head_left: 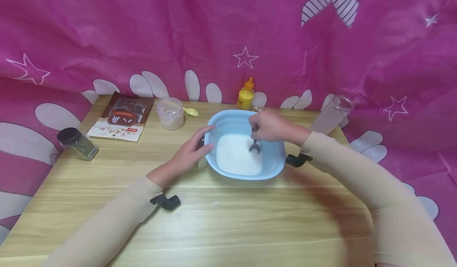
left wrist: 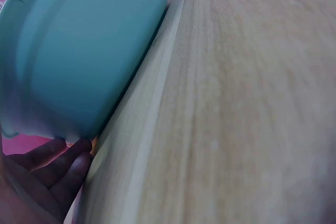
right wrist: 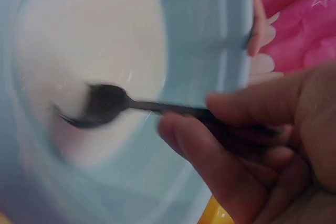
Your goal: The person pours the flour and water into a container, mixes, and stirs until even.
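Observation:
A light blue plastic basin [head_left: 246,177] stands on the wooden table with a milky white liquid [head_left: 235,156] covering its bottom. My left hand [head_left: 187,152] holds the basin at its left side, thumb over the rim. In the left wrist view the other fingers [left wrist: 65,177] lie along the outer wall. Over the basin's right half, my right hand [head_left: 271,126] grips a dark spoon [right wrist: 105,105] by its handle between thumb and fingers. The spoon's head points down into the white liquid, slightly blurred in the right wrist view.
Behind the basin stands a yellow squeeze bottle [head_left: 245,95]. A clear tumbler [head_left: 330,114] is at the back right, by the right forearm. Toward the left are a plastic tub [head_left: 170,114], a pale yellow spoon [head_left: 191,111], a spice packet [head_left: 121,116] and a black-lidded jar [head_left: 78,143]. A pink curtain [head_left: 214,29] hangs behind.

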Motion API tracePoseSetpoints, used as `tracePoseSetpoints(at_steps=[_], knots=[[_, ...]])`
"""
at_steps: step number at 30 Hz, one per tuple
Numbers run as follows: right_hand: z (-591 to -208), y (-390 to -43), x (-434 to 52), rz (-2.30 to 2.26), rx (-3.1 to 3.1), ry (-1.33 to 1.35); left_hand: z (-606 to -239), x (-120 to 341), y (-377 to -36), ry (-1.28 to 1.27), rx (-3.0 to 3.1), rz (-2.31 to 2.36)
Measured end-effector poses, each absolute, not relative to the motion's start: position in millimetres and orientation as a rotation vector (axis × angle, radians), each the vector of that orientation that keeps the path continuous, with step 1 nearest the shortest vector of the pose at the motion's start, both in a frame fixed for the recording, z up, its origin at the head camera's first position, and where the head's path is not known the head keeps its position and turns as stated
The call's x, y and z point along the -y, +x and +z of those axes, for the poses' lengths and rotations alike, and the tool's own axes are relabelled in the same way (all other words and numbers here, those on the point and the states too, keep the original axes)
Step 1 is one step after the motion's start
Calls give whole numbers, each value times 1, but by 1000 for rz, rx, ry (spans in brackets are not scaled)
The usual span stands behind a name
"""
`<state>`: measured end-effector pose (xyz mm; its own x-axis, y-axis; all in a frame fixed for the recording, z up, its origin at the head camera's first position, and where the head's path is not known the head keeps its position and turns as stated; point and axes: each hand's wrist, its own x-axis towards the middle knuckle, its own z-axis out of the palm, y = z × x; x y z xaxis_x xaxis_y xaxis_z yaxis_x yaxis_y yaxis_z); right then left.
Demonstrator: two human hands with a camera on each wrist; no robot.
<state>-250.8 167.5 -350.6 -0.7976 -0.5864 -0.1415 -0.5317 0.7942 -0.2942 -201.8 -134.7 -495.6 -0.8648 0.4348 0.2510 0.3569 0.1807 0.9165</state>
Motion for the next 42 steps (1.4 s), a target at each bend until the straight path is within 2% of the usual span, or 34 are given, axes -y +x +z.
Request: tracePoseSetpoints(at_steps=[6, 12, 20, 29, 35, 42], knots=[[-352, -241, -154, -568, -2479, -879, -496, 135, -203, 797, -2357, 1813], [-363, -248, -143, -777, -2536, -883, -497, 134, -203, 812, -2332, 1829], [-364, -265, -153, -729, -2805, -776, -498, 133, -203, 804, -2325, 1840], [-350, -258, -161, -426, -2691, -779, -498, 135, -203, 813, -2327, 1851], [-355, -251, -148, -598, -2442, -882, -499, 136, -203, 817, -2327, 1854], [-364, -258, -142, -725, -2602, -882, -500, 134, -204, 825, -2324, 1842]])
